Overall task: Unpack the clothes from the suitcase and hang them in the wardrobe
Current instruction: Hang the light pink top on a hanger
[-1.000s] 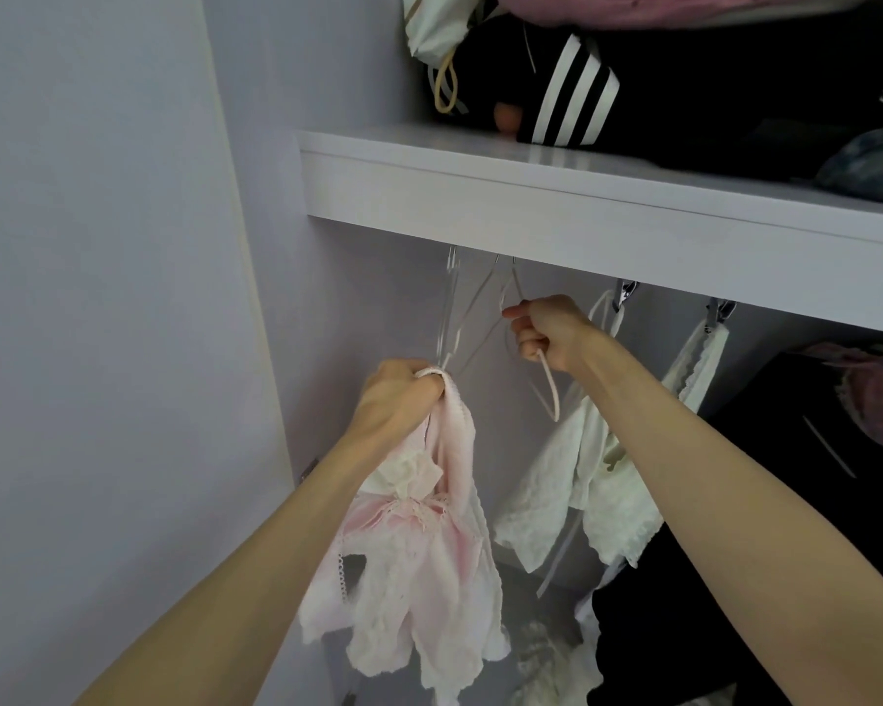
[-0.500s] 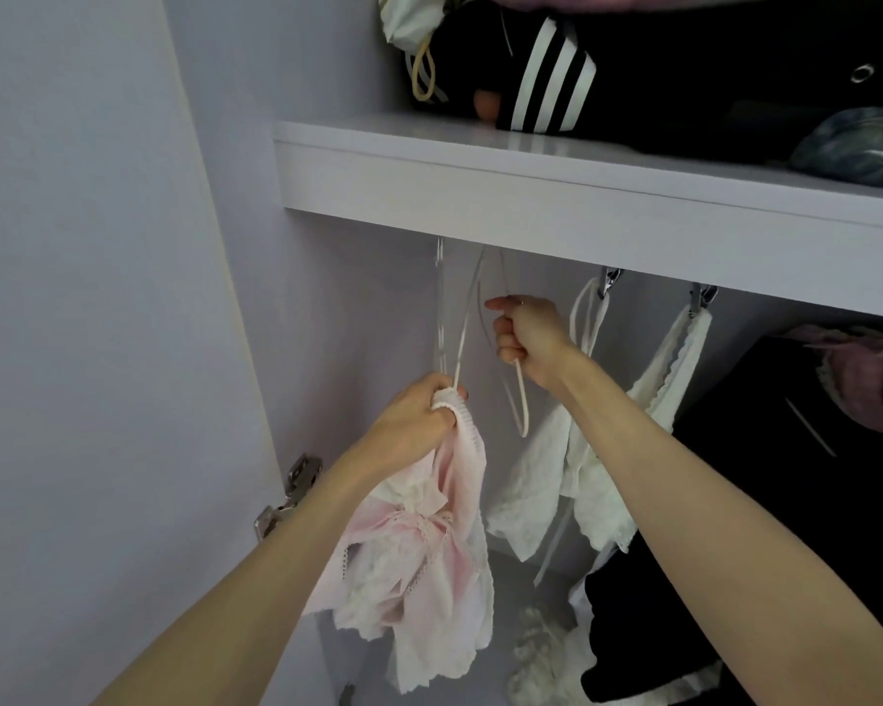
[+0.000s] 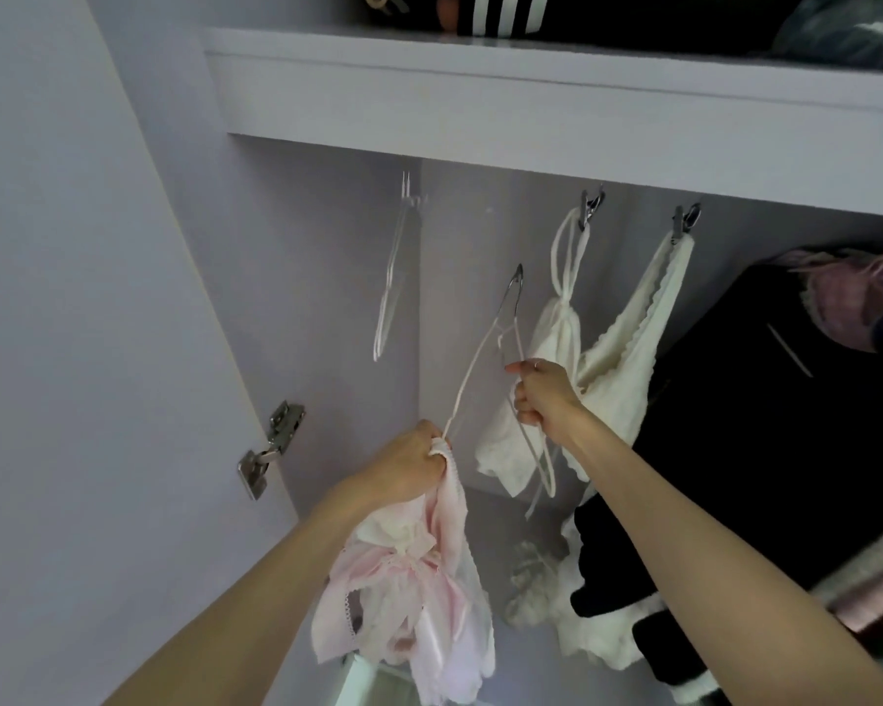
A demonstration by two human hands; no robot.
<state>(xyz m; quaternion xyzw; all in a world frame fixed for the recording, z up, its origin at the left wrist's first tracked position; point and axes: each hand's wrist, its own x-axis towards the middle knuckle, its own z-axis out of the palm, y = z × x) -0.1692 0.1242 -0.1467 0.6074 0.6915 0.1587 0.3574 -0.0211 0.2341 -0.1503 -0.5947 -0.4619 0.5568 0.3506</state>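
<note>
My left hand (image 3: 409,466) grips the top of a pink and white lace garment (image 3: 419,603), which hangs below my fist, together with one end of a white hanger (image 3: 472,369). My right hand (image 3: 541,392) grips the other side of that hanger just under its metal hook, which is off the rail and points up in open air. Both hands are inside the wardrobe, below the white shelf (image 3: 531,94). The suitcase is out of view.
A clear hanger (image 3: 391,282) hangs at the left under the shelf. Two white lace pieces (image 3: 613,359) hang from metal clips. Dark clothes (image 3: 765,415) fill the right. The open door (image 3: 72,349) with its hinge (image 3: 271,448) stands left. Folded clothes lie on the shelf.
The white hanger has come off the rail and moved down with my right hand. My left hand now holds its other end along with the pink garment. The view has tilted down.
</note>
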